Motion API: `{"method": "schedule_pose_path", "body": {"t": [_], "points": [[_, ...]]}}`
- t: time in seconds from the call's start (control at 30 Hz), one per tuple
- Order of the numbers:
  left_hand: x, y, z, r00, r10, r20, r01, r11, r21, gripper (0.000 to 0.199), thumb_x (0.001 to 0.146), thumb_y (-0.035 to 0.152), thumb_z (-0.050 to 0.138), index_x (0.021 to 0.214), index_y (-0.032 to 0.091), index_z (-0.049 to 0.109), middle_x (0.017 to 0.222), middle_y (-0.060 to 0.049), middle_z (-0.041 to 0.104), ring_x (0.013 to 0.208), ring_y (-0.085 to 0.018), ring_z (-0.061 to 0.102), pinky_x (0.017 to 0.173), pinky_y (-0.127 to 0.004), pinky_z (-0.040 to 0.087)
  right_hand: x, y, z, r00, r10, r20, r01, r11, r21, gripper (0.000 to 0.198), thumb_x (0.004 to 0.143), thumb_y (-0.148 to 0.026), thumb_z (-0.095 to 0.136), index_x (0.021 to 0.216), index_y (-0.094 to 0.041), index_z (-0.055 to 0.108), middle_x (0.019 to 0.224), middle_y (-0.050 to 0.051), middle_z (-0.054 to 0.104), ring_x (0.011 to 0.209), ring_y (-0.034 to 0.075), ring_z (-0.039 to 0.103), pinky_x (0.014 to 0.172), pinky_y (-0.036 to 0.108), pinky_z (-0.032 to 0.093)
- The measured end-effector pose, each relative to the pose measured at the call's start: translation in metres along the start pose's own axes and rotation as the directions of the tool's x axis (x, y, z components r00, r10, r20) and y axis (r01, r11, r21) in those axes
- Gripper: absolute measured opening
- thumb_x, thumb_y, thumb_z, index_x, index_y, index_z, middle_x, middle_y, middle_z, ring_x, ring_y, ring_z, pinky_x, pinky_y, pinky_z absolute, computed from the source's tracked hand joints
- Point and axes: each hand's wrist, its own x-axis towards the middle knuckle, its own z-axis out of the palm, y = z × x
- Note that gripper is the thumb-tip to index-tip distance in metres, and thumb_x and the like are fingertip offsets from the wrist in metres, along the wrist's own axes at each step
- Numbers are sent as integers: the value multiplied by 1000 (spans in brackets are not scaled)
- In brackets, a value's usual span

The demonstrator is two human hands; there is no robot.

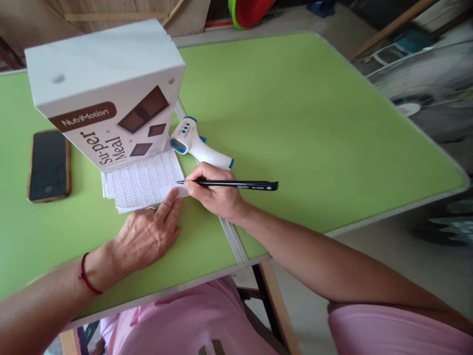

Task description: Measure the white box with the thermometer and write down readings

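Along the green table's [295, 123] near edge, open room runs right of the pen [240, 185]; box [118, 93] crowds the left. Count: one pen, one box, one phone [50, 167], one handheld thermometer [205, 150]; stacked papers [144, 182], number unclear. Pen pinched in right hand [219, 195], tip left at papers' right side, long axis crosswise. Left hand [146, 236] loose, fingertips on paper.

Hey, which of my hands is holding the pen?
Your right hand, gripping the black pen. Your left hand, the one with the gold ring, only touches the papers.
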Motion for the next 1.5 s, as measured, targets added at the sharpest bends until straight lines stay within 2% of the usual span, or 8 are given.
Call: {"method": "schedule_pose_path", "body": {"t": [0.67,0.9,1.13,1.33,1.5], "points": [[0,0,0,1000,6,19,-6,1000,6,48,95,25,43,136,0,47,144,-24,45,64,-17,65,45,-30,54,-1,1,-1,1000,-5,27,5,1000,-10,21,83,-16,58,66,-21,47,54,-7,50,45,6,41,43,20,33],[0,0,-1,1000,5,-8,-5,1000,-1,47,94,24,45,134,-1,49,142,-24,48,64,-18,66,44,-31,53,0,0,-1,1000,21,-19,-22,1000,-19,20,81,-13,57,67,-21,47,54,-8,49,46,6,40,44,21,34],[1,0,0,1000,1,9,-1,1000,8,47,95,25,43,135,0,48,144,-23,46,63,-18,66,43,-31,55,0,0,-2,1000,20,22,-19,999,-37,20,83,-18,57,67,-22,47,54,-7,52,45,7,41,43,22,34],[0,0,-1,999,-2,38,2,1000,14,48,95,26,44,136,1,48,144,-23,45,65,-18,67,45,-30,55,0,1,-2,1000,-10,15,10,1000,-21,20,82,-15,58,66,-21,47,54,-7,52,45,6,43,44,20,34],[0,-1,0,1000,-2,14,1,1000,20,47,96,27,42,135,1,49,144,-23,46,64,-18,67,44,-31,55,0,0,-2,1000,14,5,-14,1000,-25,20,82,-15,57,66,-21,47,53,-7,51,45,6,41,43,20,33]]}}
